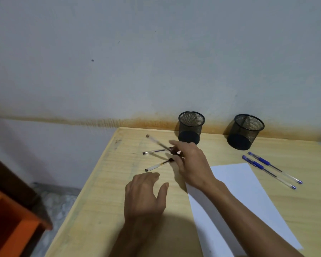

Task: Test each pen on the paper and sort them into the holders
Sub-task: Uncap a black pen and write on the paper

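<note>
Pen (pixel 158 143) pinched in your right hand (pixel 190 162), lifted over desk's left part, long axis running up-left from fingers. Paper (pixel 239 184) lies right of that hand, under its forearm; swing pen rightward. Left hand (pixel 144 197) spread, holding nothing, near desk edge.

Clear pen (pixel 158 143) raised aslant, two (pixel 154 151) flat beneath, two blue-capped pens (pixel 271 170) beside paper (pixel 248 191), mesh holders (pixel 191 127) upright behind

Five pens (pixel 269 169), two holders (pixel 191 127), one paper (pixel 239 191).
</note>
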A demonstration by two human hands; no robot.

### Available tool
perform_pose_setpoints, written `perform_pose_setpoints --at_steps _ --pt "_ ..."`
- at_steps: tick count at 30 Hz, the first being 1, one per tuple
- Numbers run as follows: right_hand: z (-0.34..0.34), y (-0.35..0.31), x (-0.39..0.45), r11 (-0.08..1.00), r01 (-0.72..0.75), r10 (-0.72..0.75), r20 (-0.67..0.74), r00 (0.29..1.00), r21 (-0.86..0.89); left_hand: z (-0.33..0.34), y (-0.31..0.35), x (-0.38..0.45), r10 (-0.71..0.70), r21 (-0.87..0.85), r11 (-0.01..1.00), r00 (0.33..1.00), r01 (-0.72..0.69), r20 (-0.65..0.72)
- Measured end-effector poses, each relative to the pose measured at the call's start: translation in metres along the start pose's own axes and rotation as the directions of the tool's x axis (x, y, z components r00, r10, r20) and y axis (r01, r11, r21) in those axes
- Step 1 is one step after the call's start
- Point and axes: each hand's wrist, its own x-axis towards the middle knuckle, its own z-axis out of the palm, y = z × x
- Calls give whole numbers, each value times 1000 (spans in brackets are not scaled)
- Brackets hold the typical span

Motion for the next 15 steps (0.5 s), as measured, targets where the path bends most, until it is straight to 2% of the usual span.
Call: perform_pose_setpoints --at_steps 3,6,8,15 --pt "-24 -12 -19 918 -172 206 -60 977 357 -11 23 1 -5 -144 990 1000 5 4" --pt "-48 -17 -43 762 -291 376 -28 926 578 -17 52 -2 61 -232 971 998 -51 35" --pt "-64 -17 -63 683 -306 437 -35 899 663 -16 71 -7 118 -230 967 992 -106 38" --pt "-98 6 -122 553 -328 538 -28 842 765 8 119 -36 332 -135 933 943 -334 -33"
